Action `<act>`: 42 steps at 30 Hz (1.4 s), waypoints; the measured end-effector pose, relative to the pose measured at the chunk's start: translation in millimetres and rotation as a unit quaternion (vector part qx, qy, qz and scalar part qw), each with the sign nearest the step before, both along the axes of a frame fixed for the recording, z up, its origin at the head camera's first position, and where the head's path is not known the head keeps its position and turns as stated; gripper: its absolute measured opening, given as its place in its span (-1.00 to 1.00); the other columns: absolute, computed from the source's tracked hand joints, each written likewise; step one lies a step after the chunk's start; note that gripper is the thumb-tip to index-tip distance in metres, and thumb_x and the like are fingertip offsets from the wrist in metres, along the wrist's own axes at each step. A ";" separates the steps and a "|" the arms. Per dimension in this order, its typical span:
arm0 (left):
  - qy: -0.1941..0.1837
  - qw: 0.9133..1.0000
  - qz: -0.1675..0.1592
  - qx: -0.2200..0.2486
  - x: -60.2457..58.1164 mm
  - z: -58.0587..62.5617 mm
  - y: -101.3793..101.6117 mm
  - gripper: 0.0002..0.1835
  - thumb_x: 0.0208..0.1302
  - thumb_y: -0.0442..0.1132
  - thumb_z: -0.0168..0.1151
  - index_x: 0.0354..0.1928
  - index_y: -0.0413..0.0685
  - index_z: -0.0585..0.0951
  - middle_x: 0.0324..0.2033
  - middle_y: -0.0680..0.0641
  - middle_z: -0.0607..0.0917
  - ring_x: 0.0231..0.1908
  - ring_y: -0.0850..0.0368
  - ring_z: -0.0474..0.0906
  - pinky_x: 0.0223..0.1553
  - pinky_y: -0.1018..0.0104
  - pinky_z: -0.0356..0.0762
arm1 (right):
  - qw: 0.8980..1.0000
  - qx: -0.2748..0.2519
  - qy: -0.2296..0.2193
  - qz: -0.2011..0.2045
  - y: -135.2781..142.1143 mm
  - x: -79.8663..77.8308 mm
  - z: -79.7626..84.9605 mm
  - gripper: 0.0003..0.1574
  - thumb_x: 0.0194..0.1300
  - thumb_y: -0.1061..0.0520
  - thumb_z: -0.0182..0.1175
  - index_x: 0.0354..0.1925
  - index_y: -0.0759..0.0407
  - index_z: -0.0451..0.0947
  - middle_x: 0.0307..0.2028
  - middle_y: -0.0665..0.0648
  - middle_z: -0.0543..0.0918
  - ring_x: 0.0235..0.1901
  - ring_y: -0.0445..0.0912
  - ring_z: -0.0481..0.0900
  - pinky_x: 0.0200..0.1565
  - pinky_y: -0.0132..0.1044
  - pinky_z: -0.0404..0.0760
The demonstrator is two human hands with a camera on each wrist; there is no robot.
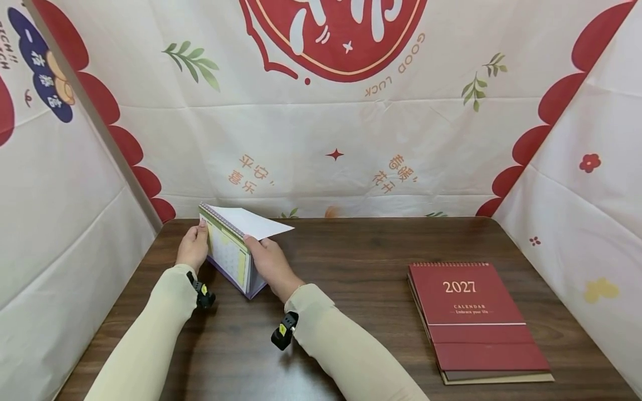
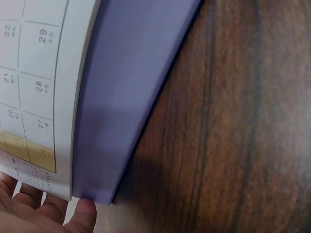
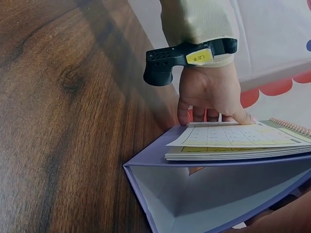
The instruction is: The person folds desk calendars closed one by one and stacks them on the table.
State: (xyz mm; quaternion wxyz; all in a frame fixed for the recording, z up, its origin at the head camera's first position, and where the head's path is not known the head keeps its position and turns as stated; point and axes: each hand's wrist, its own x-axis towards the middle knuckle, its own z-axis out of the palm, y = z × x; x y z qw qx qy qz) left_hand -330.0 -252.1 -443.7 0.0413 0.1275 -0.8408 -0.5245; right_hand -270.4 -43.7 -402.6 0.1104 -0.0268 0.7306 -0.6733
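A purple desk calendar (image 1: 228,256) stands tent-like on the left half of the table, its date grid turned toward the front left. My left hand (image 1: 193,246) grips its left edge, thumb on the date page and fingers at the side. At the other end, my right hand (image 1: 273,267) holds the upper right corner, thumb near the spiral binding. One white page (image 1: 256,219) juts out behind the binding. From the right wrist view, the hollow inside of the stand (image 3: 214,194) shows, and the front sheet (image 3: 233,135) lifts slightly off the stack.
A red 2027 calendar (image 1: 481,340) lies at the right on the dark wooden table (image 1: 346,278). Printed white cloth (image 1: 321,128) hangs along the back and both sides of the table.
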 end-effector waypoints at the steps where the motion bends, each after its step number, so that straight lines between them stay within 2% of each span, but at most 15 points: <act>1: 0.000 1.000 0.000 0.000 0.0 0.0 0.1 -0.08 0.16 0.45 -0.48 0.28 -0.15 0.24 0.26 -0.27 0.26 0.23 -0.19 0.13 0.20 -0.09 0.07 | 1.000 -0.003 0.001 -0.001 -0.3 -0.2 0.1 -0.36 0.21 -0.40 -0.01 -0.15 0.09 0.56 -0.40 -0.03 0.66 -0.41 -0.16 0.60 -0.32 -0.23 0.53; 9: 0.000 1.000 0.005 0.004 -0.3 -0.8 1.5 -0.09 0.18 0.44 -0.49 0.26 -0.16 0.25 0.23 -0.29 0.28 0.21 -0.19 0.15 0.20 -0.08 0.07 | 0.999 -0.024 0.022 -0.011 -0.8 -0.9 3.1 -0.53 0.26 -0.27 0.03 -0.13 0.00 0.61 -0.34 -0.03 0.69 -0.36 -0.19 0.62 -0.28 -0.26 0.54; 15: -0.004 1.000 0.006 -0.001 -1.0 -0.8 0.6 -0.08 0.16 0.45 -0.50 0.27 -0.14 0.24 0.25 -0.28 0.27 0.24 -0.20 0.13 0.21 -0.09 0.06 | 0.999 -0.024 0.041 -0.015 -0.5 -2.1 5.0 -0.61 0.28 -0.19 0.06 -0.22 0.02 0.64 -0.37 -0.03 0.69 -0.38 -0.18 0.60 -0.34 -0.28 0.51; 21: -0.003 1.000 0.005 -0.003 -0.8 0.0 1.1 -0.09 0.18 0.44 -0.50 0.28 -0.15 0.24 0.25 -0.29 0.27 0.23 -0.20 0.13 0.21 -0.09 0.06 | 0.998 -0.033 0.037 -0.024 -1.4 -2.3 6.9 -0.68 0.27 -0.14 0.10 -0.19 -0.03 0.65 -0.35 -0.03 0.69 -0.35 -0.19 0.62 -0.31 -0.27 0.54; 29: -0.007 1.000 0.009 -0.001 0.4 -0.1 1.4 -0.08 0.16 0.45 -0.50 0.27 -0.15 0.24 0.23 -0.29 0.28 0.20 -0.19 0.16 0.19 -0.08 0.08 | 0.997 -0.047 0.043 -0.032 -2.4 -0.3 11.2 -0.74 0.27 -0.05 0.12 -0.22 0.02 0.66 -0.35 -0.01 0.69 -0.35 -0.18 0.63 -0.30 -0.27 0.54; 36: -0.007 1.000 0.010 -0.006 0.9 -0.2 1.8 -0.08 0.16 0.46 -0.49 0.26 -0.15 0.25 0.23 -0.28 0.29 0.20 -0.19 0.16 0.20 -0.08 0.08 | 0.997 -0.034 0.064 -0.036 -1.8 -1.3 10.7 -0.77 0.27 -0.01 0.13 -0.26 0.02 0.67 -0.38 -0.02 0.69 -0.38 -0.18 0.62 -0.34 -0.28 0.54; 42: -0.003 1.000 0.013 -0.010 1.4 -0.6 1.3 -0.09 0.18 0.44 -0.50 0.26 -0.16 0.25 0.23 -0.28 0.29 0.21 -0.19 0.15 0.21 -0.07 0.06 | 0.993 0.019 0.111 -0.027 0.3 -2.9 10.1 -0.73 0.27 -0.03 0.12 -0.39 0.08 0.65 -0.46 -0.04 0.67 -0.47 -0.22 0.59 -0.45 -0.31 0.52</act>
